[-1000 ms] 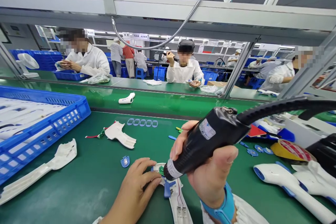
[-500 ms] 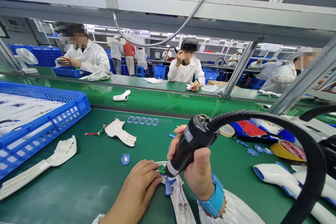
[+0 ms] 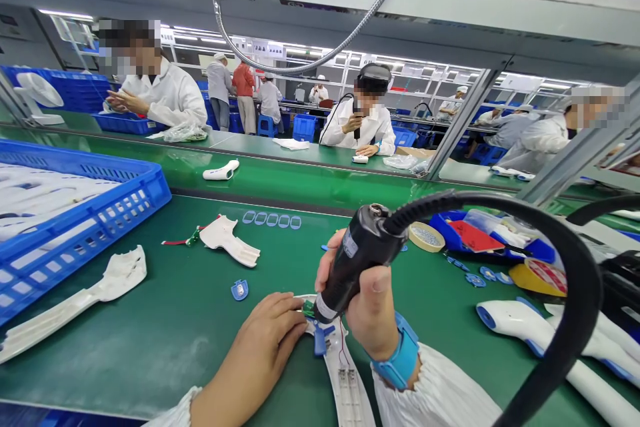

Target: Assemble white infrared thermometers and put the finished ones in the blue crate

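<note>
Probably this white plastic shell (image 3: 345, 373) is light and stiff, but its wall looks thin, so you should take it by the long edge and not press hard. It lies flat on the green bench mat (image 3: 100, 380), under your hands. A small green circuit board (image 3: 309, 309) sits at its upper end, with thin red wires (image 3: 343, 345) and a blue clip (image 3: 319, 340) near it; these seem fragile, so please do not hold there. Your left hand (image 3: 260, 333) rests just beside the board with its fingers together, but you cannot tell from this view if they grip the shell. Your right hand (image 3: 373, 307) has its fingers closed around a black electric screwdriver (image 3: 365, 253), whose tip is at the board. Its thick black cable (image 3: 565, 347) curves away to the right. Further left stands a blue crate (image 3: 125, 207) of white parts.
</note>
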